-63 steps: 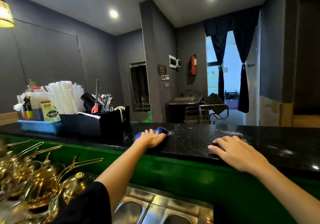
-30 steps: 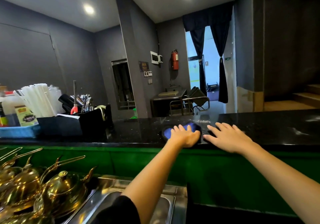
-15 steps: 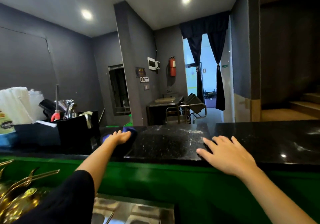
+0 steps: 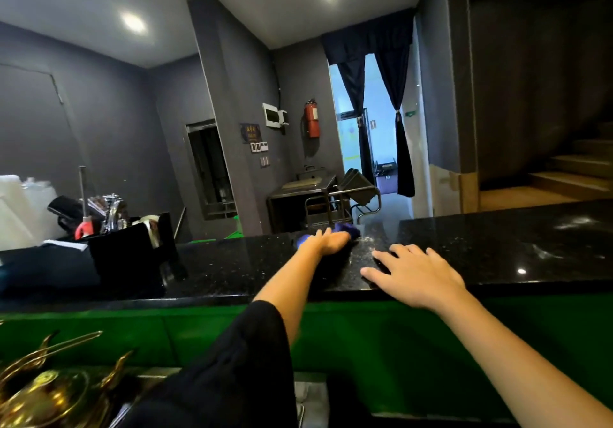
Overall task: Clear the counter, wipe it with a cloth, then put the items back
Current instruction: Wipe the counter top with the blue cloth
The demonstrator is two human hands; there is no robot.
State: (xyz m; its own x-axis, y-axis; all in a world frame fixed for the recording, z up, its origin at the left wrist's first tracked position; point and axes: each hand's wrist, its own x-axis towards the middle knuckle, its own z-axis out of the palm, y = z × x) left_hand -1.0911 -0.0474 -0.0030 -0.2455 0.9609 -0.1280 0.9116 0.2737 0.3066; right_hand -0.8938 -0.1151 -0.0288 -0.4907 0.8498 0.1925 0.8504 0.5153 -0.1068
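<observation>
**Item:** blue cloth (image 4: 346,228), in use; it lay at the far edge of the black stone surface (image 4: 232,268), under the left hand (image 4: 328,242) and just beside the right hand (image 4: 419,276).

**Change noted:** half a second earlier the cloth and left hand had sat well to the left, close against the black organiser (image 4: 129,252); they had since swept rightward along the surface to the far edge; the right hand had stayed planted near the front edge throughout.

**Reading:** this looked like a return stroke of the wiping step (the middle stage of the task); the stretch between organiser and right hand appeared covered, with a faint damp sheen (image 4: 366,245) beside the cloth; the surface further right looked not yet reached; the organiser stood on the surface at the left, so putting items back seemed some way off.

**Fingers:** the left were straight and close together, pressed flat on the cloth; the right were spread, flat on the bare surface, holding nothing.

**Orientation:** the cloth was bunched and mostly hidden by the hand; blue showed on both sides of the hand, so its long axis ran roughly left to right along the far edge; no distinct pointing end could be told.
</observation>
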